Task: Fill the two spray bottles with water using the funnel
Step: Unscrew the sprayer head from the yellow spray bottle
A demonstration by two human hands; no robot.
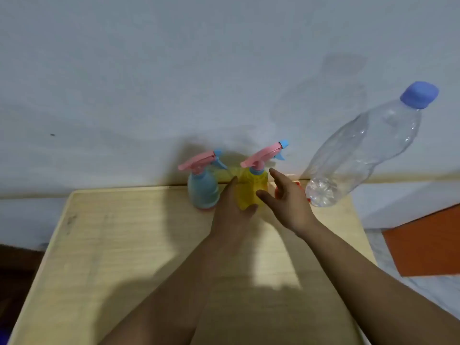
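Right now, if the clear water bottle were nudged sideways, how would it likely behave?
The clear water bottle is tall and narrow, so it probably tips easily. Its thin, see-through walls suggest it dents under a squeeze. Its blue cap is on, so spilling seems unlikely. How full it is can't be told.

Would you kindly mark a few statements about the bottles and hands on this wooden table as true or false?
1. The left hand grips the yellow plastic spray bottle. True.
2. The blue plastic spray bottle lies on its side. False: it stands upright.
3. The clear plastic water bottle has a blue cap. True.
4. The right hand holds the clear bottle. False: its fingers are straight and hold nothing.
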